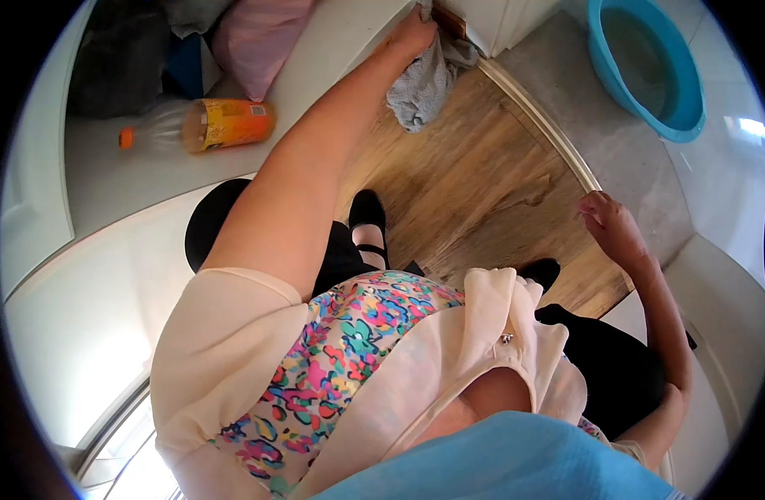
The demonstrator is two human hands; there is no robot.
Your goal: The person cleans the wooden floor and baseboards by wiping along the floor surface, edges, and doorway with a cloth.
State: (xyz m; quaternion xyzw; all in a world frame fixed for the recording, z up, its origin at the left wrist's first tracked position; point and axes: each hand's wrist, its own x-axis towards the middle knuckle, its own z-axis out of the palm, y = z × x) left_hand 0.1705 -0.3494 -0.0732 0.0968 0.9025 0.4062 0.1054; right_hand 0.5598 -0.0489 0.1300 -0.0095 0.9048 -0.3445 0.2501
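Observation:
My left hand reaches far forward with its fingers closed round a grey cloth. The cloth hangs in folds over the edge of the wood-look floor, beside the white door frame. Out to the right, my right hand is held in a loose fist near the pale threshold strip. Nothing shows in its curled fingers.
A blue basin with cloudy water stands on the grey tiles beyond the threshold. On the low white shelf at left lie an orange-labelled plastic bottle and several bags, one of them pink. My black shoes are on the floor.

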